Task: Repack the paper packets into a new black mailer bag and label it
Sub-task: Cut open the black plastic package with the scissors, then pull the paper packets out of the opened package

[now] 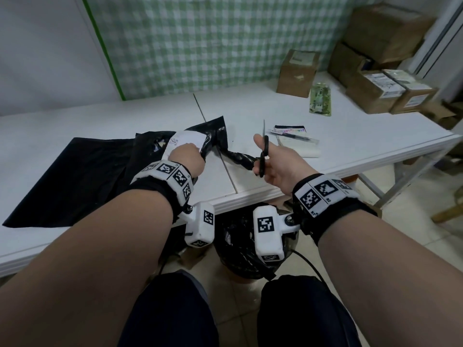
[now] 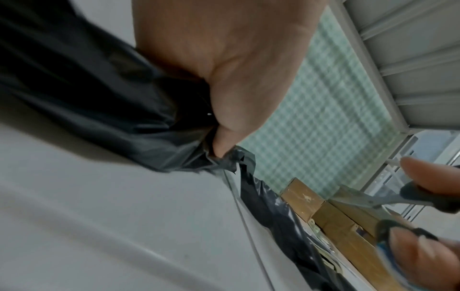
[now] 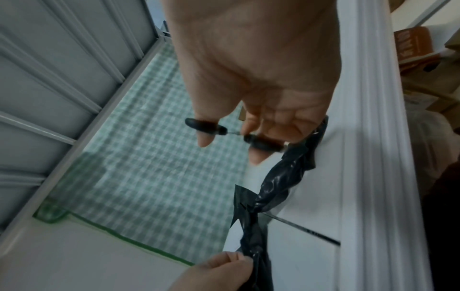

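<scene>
My left hand (image 1: 186, 156) grips the crumpled old black mailer bag (image 1: 215, 136) by its cut end, just beside its white label (image 1: 186, 140). The thumb pinches the plastic in the left wrist view, left hand (image 2: 220, 146), bag (image 2: 112, 102). A twisted black strip (image 1: 238, 157) runs from that end across to my right hand (image 1: 260, 159), which holds black-handled scissors (image 1: 263, 149) with the blades pointing up. The right wrist view shows thumb and fingers through the scissor loops (image 3: 263, 144), with the strip (image 3: 281, 181) hanging below. A flat black mailer bag (image 1: 75, 176) lies to the left.
On the white table (image 1: 350, 136) to the right lie a pen (image 1: 293, 135), white folded packets (image 1: 300, 147), a green packet (image 1: 320, 98) and cardboard boxes (image 1: 297, 71). A bin with a black liner (image 1: 238, 244) stands under the table edge, between my knees.
</scene>
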Demonstrator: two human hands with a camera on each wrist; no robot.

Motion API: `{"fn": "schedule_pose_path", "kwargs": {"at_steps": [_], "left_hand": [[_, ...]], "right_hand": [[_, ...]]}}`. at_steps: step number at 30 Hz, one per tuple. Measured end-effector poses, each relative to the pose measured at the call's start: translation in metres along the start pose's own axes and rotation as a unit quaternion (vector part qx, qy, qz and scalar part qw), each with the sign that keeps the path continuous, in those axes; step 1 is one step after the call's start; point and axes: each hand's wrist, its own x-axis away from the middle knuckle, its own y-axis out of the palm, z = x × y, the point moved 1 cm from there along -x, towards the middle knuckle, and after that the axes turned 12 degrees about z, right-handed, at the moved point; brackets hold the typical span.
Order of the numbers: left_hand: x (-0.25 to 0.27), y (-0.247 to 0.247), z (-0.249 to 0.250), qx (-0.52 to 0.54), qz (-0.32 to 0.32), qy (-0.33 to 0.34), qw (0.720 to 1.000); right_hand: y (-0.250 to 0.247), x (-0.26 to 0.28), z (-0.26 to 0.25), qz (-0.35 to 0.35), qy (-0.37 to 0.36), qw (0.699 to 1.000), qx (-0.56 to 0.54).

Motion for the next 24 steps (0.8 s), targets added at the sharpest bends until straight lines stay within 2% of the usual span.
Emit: {"fn": "schedule_pose_path", "kwargs": {"at_steps": [4, 6, 11, 14, 19, 24], "left_hand": [[-0.001, 0.005, 0.002, -0.046, -0.069, 0.023, 0.996], [-0.005, 0.005, 0.003, -0.057, -0.096, 0.035, 0.993], [-0.019, 0.005, 0.004, -0.093, -0.155, 0.042, 0.983], [-0.03, 0.006, -0.002, -0.077, -0.163, 0.03, 0.983], [-0.033, 0.016, 0.007, -0.077, -0.169, 0.04, 0.982], [-0.032, 0.022, 0.011, -0.061, -0.172, 0.014, 0.983]], "right_hand": [[-0.001, -0.02, -0.003, 0.097, -0.055, 0.994, 0.02], [0.003, -0.03, -0.004, 0.117, -0.092, 0.988, 0.052], [0.025, -0.062, -0.02, 0.172, -0.189, 0.951, 0.176], [0.041, -0.084, -0.028, 0.171, -0.2, 0.928, 0.264], [0.05, -0.11, -0.028, 0.173, -0.199, 0.865, 0.426], [0.05, -0.121, -0.024, 0.174, -0.19, 0.816, 0.518]]}}
